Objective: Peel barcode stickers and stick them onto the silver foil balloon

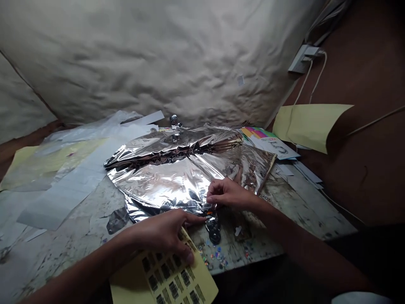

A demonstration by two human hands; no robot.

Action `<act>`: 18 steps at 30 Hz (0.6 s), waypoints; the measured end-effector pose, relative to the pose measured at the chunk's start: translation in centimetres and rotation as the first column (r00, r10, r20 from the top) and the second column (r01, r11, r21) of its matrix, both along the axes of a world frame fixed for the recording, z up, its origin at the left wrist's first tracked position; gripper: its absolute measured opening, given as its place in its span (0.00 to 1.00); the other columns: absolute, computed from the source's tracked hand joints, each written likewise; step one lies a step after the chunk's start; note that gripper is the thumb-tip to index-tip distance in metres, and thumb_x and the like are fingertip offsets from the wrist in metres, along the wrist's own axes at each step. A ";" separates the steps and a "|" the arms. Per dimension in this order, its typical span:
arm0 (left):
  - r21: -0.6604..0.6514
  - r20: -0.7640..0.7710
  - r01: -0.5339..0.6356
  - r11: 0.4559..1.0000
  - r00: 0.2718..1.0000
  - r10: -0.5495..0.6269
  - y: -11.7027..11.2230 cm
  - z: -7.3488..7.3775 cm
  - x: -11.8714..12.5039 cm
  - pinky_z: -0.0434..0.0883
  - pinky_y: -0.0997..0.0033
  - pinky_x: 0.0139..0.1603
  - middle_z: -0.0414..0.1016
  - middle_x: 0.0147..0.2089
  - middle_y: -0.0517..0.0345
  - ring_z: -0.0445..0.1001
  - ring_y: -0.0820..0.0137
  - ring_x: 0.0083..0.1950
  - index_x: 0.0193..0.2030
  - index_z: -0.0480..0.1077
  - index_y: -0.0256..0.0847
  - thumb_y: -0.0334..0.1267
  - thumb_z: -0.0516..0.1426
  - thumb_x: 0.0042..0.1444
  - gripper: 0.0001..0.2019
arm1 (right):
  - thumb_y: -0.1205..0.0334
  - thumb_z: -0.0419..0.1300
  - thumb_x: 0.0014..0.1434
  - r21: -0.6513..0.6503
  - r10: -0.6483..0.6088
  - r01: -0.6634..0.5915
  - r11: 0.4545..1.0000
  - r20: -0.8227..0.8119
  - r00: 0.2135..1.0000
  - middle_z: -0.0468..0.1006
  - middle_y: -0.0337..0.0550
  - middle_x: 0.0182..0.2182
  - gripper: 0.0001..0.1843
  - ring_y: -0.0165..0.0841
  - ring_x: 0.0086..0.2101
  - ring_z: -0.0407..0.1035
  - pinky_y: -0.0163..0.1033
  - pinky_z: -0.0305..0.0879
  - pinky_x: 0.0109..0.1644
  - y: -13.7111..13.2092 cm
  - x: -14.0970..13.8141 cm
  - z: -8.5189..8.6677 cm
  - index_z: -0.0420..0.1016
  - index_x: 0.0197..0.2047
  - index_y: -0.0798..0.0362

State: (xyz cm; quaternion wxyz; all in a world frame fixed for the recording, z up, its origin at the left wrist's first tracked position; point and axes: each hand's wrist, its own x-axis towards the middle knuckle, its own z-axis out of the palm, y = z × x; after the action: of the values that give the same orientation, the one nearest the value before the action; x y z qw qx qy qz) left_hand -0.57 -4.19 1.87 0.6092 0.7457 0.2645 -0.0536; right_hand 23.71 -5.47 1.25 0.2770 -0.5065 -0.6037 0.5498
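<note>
A silver foil balloon (164,179) lies flat and creased on the worktable, its narrow tail (214,231) pointing toward me. My left hand (172,234) grips a yellow sheet of barcode stickers (180,276) between thumb and fingers at the table's front edge. Its index finger stretches out to the base of the tail, by a small orange mark. Curled over the balloon just above that spot is my right hand (226,193), thumb and fingertips closed together. Whatever may be between those fingertips is too small or hidden to make out.
White paper strips (69,185) and clear plastic film (91,128) lie at the left. Colourful printed cards (272,143) are at the back right, near a yellow sheet (311,124) on the wall. A power socket (303,58) has hanging cords. Small colourful scraps (220,255) dot the front edge.
</note>
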 end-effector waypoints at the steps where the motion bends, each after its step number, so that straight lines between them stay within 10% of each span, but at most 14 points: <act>1: 0.000 0.000 0.001 1.000 1.000 -0.001 0.0 -0.1 0.0 0.70 0.70 0.49 0.77 0.53 0.60 0.76 0.57 0.51 0.65 0.63 0.51 0.43 0.69 0.42 0.41 | 0.56 0.68 0.48 -0.002 -0.004 0.004 1.000 0.011 1.000 0.72 0.36 0.22 0.12 0.28 0.23 0.67 0.33 0.64 0.27 0.1 0.1 -0.2 0.73 0.27 0.55; 9: 0.003 -0.018 -0.007 1.000 1.000 0.007 -0.1 0.1 -0.1 0.71 0.72 0.48 0.77 0.53 0.62 0.77 0.60 0.50 0.65 0.62 0.53 0.41 0.70 0.41 0.42 | 0.65 0.66 0.53 0.406 -0.098 -0.096 0.909 0.432 0.897 0.74 0.40 0.32 0.01 0.31 0.33 0.70 0.35 0.65 0.35 0.0 -0.4 -1.5 0.78 0.31 0.52; 12: -0.008 -0.010 0.005 1.000 1.000 -0.005 0.0 0.3 -0.1 0.72 0.72 0.45 0.77 0.53 0.61 0.78 0.59 0.48 0.65 0.62 0.51 0.42 0.70 0.42 0.41 | 0.67 0.68 0.52 0.461 -0.117 -0.144 0.876 0.492 0.863 0.73 0.40 0.37 0.11 0.30 0.33 0.69 0.35 0.66 0.38 0.1 0.2 -0.8 0.77 0.40 0.52; 18: 0.021 0.045 0.022 1.000 0.999 -0.023 0.1 0.5 -0.2 0.72 0.73 0.44 0.78 0.51 0.62 0.78 0.60 0.46 0.64 0.63 0.52 0.40 0.71 0.40 0.42 | 0.67 0.66 0.56 0.373 0.328 -0.537 0.756 0.494 0.805 0.72 0.42 0.47 0.13 0.31 0.41 0.70 0.35 0.68 0.44 0.8 3.1 1.6 0.78 0.45 0.48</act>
State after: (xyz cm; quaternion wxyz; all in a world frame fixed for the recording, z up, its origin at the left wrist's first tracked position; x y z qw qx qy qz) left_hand -0.78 -4.06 2.35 0.6067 0.7559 0.2428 -0.0406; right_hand 26.80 -4.68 2.86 0.1302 -0.3615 -0.8696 0.3102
